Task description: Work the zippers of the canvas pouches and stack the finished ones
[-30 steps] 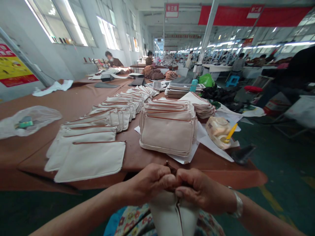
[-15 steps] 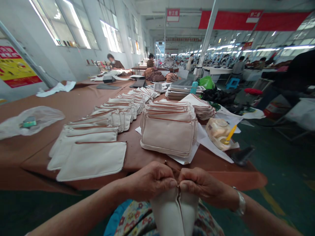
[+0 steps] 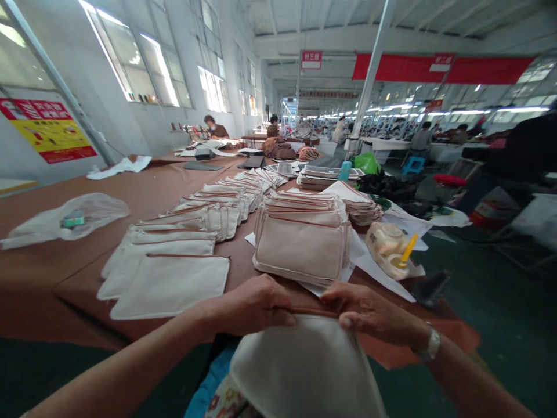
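Observation:
I hold a cream canvas pouch (image 3: 304,366) with a brown zipper edge over my lap, below the table's near edge. My left hand (image 3: 255,305) is closed on the pouch's top edge at the left. My right hand (image 3: 374,313), with a watch on the wrist, pinches the same top edge at the right. The pouch's flat side faces up and bulges between my hands. Just beyond my hands, a thick stack of like pouches (image 3: 302,241) sits on white paper.
A long brown table (image 3: 143,186) carries a fanned row of flat pouches (image 3: 174,273), more stacks behind, a clear plastic bag (image 3: 69,217) at the left and a wrapped bundle with a yellow tool (image 3: 394,249) at the right. People work at far tables.
My hands were pressed together on the pouch's zipper end; they have moved apart along the top edge, and the pouch has turned so its flat side faces up. The camera has tilted up.

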Available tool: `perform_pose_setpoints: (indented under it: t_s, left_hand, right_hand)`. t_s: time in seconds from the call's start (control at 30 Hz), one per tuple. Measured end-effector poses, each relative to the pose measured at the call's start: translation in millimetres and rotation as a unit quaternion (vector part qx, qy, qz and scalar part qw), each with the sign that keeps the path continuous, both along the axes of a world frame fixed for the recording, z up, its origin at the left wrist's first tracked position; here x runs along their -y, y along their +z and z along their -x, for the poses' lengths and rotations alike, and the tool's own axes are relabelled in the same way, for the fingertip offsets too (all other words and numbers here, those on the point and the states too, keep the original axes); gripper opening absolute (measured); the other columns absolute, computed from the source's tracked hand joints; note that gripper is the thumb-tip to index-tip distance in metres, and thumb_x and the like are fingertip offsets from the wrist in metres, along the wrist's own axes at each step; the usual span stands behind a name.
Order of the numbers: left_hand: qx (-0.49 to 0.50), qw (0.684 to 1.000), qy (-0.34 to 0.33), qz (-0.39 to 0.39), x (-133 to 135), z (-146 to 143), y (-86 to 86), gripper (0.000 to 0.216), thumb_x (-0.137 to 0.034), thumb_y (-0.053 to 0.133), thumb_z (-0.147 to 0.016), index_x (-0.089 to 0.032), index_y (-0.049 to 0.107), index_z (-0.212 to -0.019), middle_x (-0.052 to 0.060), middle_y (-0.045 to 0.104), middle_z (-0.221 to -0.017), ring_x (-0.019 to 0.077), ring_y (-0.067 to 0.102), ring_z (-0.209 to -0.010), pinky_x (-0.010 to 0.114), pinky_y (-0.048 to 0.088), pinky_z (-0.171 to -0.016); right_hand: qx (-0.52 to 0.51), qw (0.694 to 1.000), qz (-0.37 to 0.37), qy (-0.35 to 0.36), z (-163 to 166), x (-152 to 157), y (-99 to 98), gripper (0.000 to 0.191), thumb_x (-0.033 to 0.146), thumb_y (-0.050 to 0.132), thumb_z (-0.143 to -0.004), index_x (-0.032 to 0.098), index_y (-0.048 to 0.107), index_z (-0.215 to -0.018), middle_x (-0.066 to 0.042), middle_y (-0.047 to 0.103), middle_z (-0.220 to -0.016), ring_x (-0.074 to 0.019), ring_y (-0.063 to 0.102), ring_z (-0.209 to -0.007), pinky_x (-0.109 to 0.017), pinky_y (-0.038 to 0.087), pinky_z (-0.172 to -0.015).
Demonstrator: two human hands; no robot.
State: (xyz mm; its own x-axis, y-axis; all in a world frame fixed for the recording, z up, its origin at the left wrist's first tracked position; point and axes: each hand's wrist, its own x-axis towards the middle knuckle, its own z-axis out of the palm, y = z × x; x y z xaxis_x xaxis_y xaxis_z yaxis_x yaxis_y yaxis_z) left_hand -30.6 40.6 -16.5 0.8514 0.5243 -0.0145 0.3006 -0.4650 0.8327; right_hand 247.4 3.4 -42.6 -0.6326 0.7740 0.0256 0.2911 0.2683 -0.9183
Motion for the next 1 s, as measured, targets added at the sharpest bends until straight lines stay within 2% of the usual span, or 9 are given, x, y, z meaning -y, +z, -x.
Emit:
perform_pose_setpoints:
  t_s: [0.07, 0.17, 0.27, 0.4, 0.53, 0.63, 0.73, 0.87, 1.0]
  left_hand:
    - [0.001, 0.999, -0.013, -0.053, 9, -19, 15.4, 0.035, -0.041, 0.062, -0.087, -0.015, 0.060, -0.064, -0.003, 0.041, -0.062, 0.0114, 0.034, -0.061, 0.021, 0.031, -0.058]
    - [-0.054, 0.997, -0.030, 0.036, 4, -20, 28.7, 0.045, -0.050, 0.057, -0.089, -0.013, 0.060, -0.063, -0.004, 0.039, -0.061, 0.0097, 0.032, -0.057, 0.021, 0.027, -0.052]
    - [-0.090, 0.978, -0.029, 0.186, -12, 17, 24.4, 0.049, -0.058, 0.056, -0.087, -0.013, 0.066, -0.070, -0.003, 0.048, -0.062, 0.0104, 0.039, -0.058, 0.019, 0.031, -0.051]
    - [-0.061, 0.967, -0.012, 0.247, -13, 61, 9.0, 0.055, -0.068, 0.066, -0.074, -0.013, 0.067, -0.073, -0.001, 0.054, -0.062, 0.0127, 0.046, -0.059, 0.021, 0.041, -0.059]
    - [0.015, 0.951, -0.012, 0.310, 8, 50, 8.1, 0.060, -0.061, 0.080, -0.062, -0.014, 0.067, -0.097, 0.003, 0.064, -0.081, 0.0175, 0.056, -0.074, 0.029, 0.048, -0.074]
    - [0.046, 0.949, -0.021, 0.312, 20, 24, 16.1, 0.053, -0.054, 0.082, -0.064, -0.014, 0.068, -0.096, 0.002, 0.064, -0.086, 0.0156, 0.055, -0.076, 0.025, 0.046, -0.075]
    - [0.034, 0.959, -0.037, 0.277, 24, 7, 22.8, 0.048, -0.053, 0.079, -0.069, -0.013, 0.068, -0.093, -0.001, 0.059, -0.082, 0.0135, 0.051, -0.075, 0.022, 0.044, -0.070]
    - [0.015, 0.970, -0.021, 0.243, 25, 4, 28.6, 0.046, -0.048, 0.081, -0.069, -0.012, 0.067, -0.093, -0.003, 0.053, -0.076, 0.0105, 0.045, -0.068, 0.018, 0.038, -0.061]
    - [0.004, 0.966, 0.018, 0.259, 31, 2, 33.5, 0.050, -0.053, 0.081, -0.065, -0.014, 0.069, -0.094, -0.003, 0.054, -0.072, 0.0103, 0.045, -0.062, 0.018, 0.036, -0.054]
  right_hand:
    - [-0.008, 0.997, -0.067, 0.046, 24, 1, 6.0, 0.053, 0.056, 0.070, -0.077, 0.016, 0.065, -0.112, -0.010, 0.060, -0.110, -0.0249, 0.055, -0.104, -0.033, 0.042, -0.091]
    - [-0.012, 0.987, -0.129, 0.098, 54, 9, 11.3, 0.031, 0.046, 0.067, -0.084, 0.015, 0.069, -0.084, -0.005, 0.062, -0.090, -0.0206, 0.056, -0.090, -0.030, 0.042, -0.087]
    - [-0.044, 0.992, -0.103, 0.064, 53, 17, 11.4, 0.026, 0.037, 0.061, -0.090, 0.014, 0.067, -0.081, -0.005, 0.062, -0.085, -0.0185, 0.056, -0.083, -0.028, 0.044, -0.081]
    - [-0.051, 0.997, -0.064, 0.001, 27, 15, -0.5, 0.022, 0.033, 0.058, -0.093, 0.014, 0.069, -0.095, -0.009, 0.064, -0.099, -0.0229, 0.057, -0.094, -0.033, 0.043, -0.088]
    - [-0.035, 0.999, -0.014, -0.001, 23, 11, -11.7, 0.024, 0.037, 0.065, -0.087, 0.016, 0.070, -0.097, -0.010, 0.063, -0.100, -0.0255, 0.057, -0.096, -0.035, 0.044, -0.087]
    - [-0.121, 0.989, 0.079, 0.036, 37, 17, -5.4, 0.038, 0.038, 0.070, -0.082, 0.017, 0.062, -0.113, -0.009, 0.061, -0.109, -0.0241, 0.057, -0.099, -0.032, 0.045, -0.084]
    - [-0.220, 0.961, 0.155, 0.072, 52, 27, 1.3, 0.038, 0.037, 0.065, -0.088, 0.018, 0.053, -0.118, -0.005, 0.060, -0.098, -0.0164, 0.056, -0.085, -0.026, 0.044, -0.073]
    - [-0.259, 0.957, 0.133, 0.016, 61, 32, -7.9, 0.025, 0.037, 0.065, -0.088, 0.018, 0.053, -0.099, 0.001, 0.049, -0.081, -0.0104, 0.041, -0.069, -0.020, 0.034, -0.060]
    - [-0.256, 0.960, 0.112, -0.019, 58, 34, -16.6, 0.023, 0.039, 0.059, -0.093, 0.018, 0.051, -0.090, 0.003, 0.042, -0.076, -0.0104, 0.033, -0.067, -0.021, 0.030, -0.059]
